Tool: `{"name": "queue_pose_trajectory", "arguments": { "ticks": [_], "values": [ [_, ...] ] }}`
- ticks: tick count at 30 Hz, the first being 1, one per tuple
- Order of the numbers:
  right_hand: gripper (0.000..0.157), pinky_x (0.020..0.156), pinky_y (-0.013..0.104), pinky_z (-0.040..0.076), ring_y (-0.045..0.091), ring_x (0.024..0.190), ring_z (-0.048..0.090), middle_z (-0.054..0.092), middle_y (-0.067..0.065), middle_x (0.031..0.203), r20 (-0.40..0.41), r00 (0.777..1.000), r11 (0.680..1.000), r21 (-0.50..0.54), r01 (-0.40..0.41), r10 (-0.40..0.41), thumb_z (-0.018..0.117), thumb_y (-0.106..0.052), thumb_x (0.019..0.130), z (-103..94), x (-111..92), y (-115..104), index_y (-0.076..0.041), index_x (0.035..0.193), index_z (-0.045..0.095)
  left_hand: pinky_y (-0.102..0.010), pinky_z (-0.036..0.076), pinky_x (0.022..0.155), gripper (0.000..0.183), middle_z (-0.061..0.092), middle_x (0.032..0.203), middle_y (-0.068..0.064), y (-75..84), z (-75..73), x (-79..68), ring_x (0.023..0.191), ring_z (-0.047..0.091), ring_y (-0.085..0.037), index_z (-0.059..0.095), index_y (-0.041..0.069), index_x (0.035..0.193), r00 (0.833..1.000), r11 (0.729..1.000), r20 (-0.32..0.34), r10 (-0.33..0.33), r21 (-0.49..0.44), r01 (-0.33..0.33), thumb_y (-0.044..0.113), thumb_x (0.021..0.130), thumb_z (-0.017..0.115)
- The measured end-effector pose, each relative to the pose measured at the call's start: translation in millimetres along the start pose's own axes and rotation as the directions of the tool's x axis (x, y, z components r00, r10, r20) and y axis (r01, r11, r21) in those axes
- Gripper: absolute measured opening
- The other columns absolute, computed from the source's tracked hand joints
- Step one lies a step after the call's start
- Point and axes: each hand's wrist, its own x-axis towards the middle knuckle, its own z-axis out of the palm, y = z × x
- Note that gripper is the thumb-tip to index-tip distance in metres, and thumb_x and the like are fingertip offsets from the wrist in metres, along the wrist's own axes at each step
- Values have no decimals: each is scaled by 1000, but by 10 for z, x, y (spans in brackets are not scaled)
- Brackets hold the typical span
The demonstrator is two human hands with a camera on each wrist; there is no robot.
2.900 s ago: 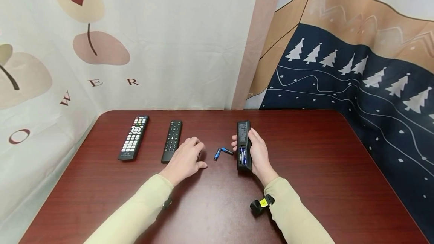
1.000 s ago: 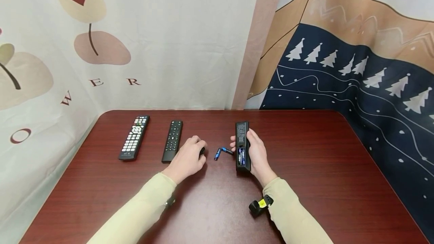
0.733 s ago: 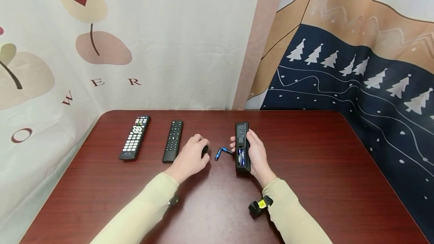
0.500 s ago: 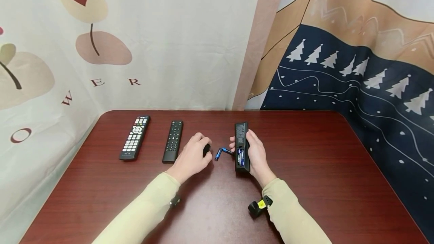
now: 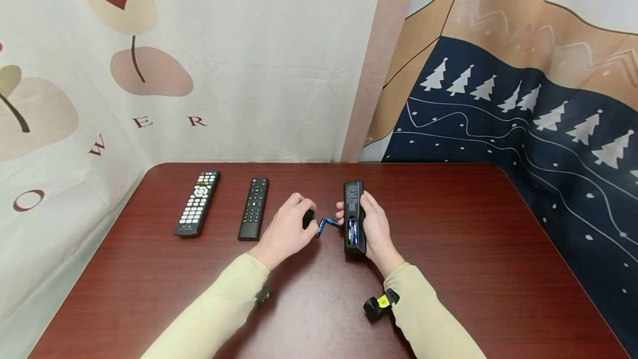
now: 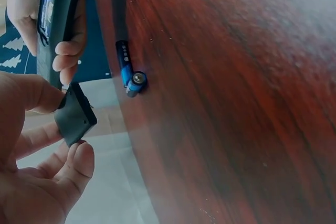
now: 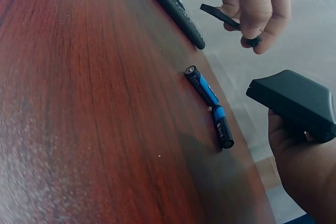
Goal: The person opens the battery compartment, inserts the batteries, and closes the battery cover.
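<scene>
My right hand (image 5: 379, 229) grips a black remote control (image 5: 354, 198) with its back turned up. Its battery compartment is uncovered, and blue-and-silver batteries (image 5: 353, 231) lie inside. To the left, my left hand (image 5: 289, 227) pinches a small black battery cover (image 6: 76, 115) between thumb and fingers, above the table. In the right wrist view this cover (image 7: 220, 16) appears thin and edge-on, apart from the remote. Two loose blue-and-black batteries (image 7: 202, 86) lie end to end at an angle on the table, between the hands. The remote's button side is hidden.
Left of my left hand a black remote (image 5: 253, 209) with dark buttons lies on the reddish-brown table (image 5: 448, 209). Farther left lies a longer remote (image 5: 197, 204) with white buttons. Printed curtains (image 5: 269, 60) stand behind the table's far edge.
My left hand has taken up the battery cover and moved right with it, toward the loose batteries. My right hand and its remote have shifted slightly left.
</scene>
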Motion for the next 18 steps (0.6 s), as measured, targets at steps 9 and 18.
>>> {"name": "queue_pose_trajectory", "arguments": {
  "ticks": [9,18],
  "values": [
    [44,79,36,60,21,84,69,66,23,114,10,1000,1000,8,7,-7,22,-25,114,11,0,9,-9,151,40,-34,52,68,20,57,102,-6,83,15,27,76,55,-17,70,6,108,999,1000,-38,11,-18,-12,8,88,72],
    [44,80,35,60,26,89,68,64,27,120,20,1000,1000,-2,10,-10,24,-27,114,5,-4,15,-10,151,41,-33,50,67,19,57,103,-6,167,54,56,74,53,-17,70,6,107,998,999,-58,32,-35,-34,8,89,72]
  ]
}}
